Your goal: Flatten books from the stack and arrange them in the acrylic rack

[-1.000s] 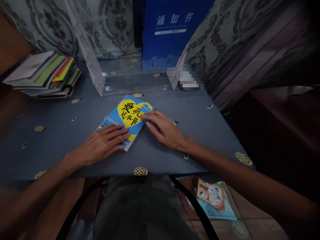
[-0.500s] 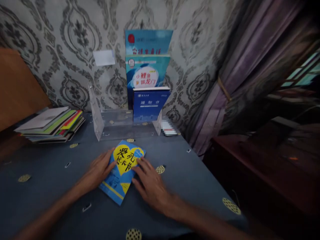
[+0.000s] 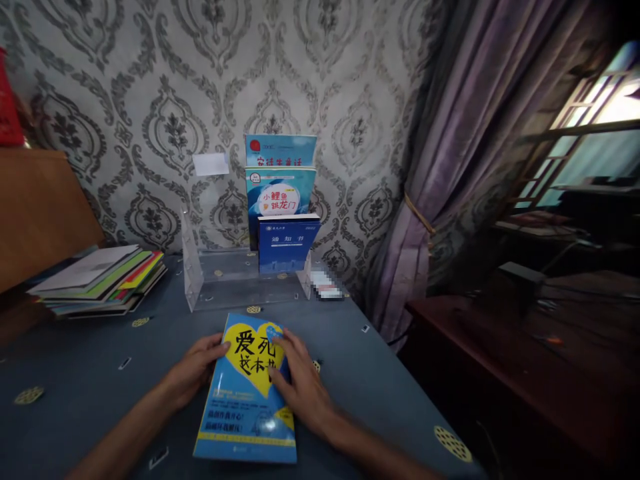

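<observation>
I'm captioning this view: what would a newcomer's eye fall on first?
Probably the blue book with the yellow heart, between the left hand and right hand in the foreground. Behind it, upright books stand toward the right of a clear rack, against patterned wallpaper. A purple curtain, tied back, hangs farther right.

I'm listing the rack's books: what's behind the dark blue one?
Behind the dark blue book stands a teal book; behind that, a light blue book shows only its top strip. The teal book's lower part is mostly covered.
</observation>
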`<action>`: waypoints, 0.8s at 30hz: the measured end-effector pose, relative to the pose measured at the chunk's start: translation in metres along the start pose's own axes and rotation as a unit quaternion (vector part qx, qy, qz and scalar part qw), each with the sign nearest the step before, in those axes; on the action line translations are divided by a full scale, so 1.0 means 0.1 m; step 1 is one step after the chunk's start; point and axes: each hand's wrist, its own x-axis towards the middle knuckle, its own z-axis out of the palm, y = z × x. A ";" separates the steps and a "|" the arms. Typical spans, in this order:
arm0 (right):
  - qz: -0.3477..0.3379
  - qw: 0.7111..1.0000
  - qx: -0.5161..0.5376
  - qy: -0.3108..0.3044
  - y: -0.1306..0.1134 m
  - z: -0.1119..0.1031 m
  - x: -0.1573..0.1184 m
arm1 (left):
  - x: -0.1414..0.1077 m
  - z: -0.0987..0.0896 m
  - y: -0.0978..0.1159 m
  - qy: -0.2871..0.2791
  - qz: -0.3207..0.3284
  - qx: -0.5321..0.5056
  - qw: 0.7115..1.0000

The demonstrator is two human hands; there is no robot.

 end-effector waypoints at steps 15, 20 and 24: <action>0.157 0.913 0.376 0.000 0.03 -0.46 0.45 | 0.24 0.33 0.31 -0.004 0.120 0.053 0.991; 0.032 0.953 0.300 0.039 -0.02 -0.76 0.57 | 0.33 0.46 0.43 -0.043 0.242 0.094 0.965; -0.047 0.967 0.244 0.053 -0.03 -0.90 0.50 | 0.28 0.42 0.48 -0.100 0.294 0.177 0.934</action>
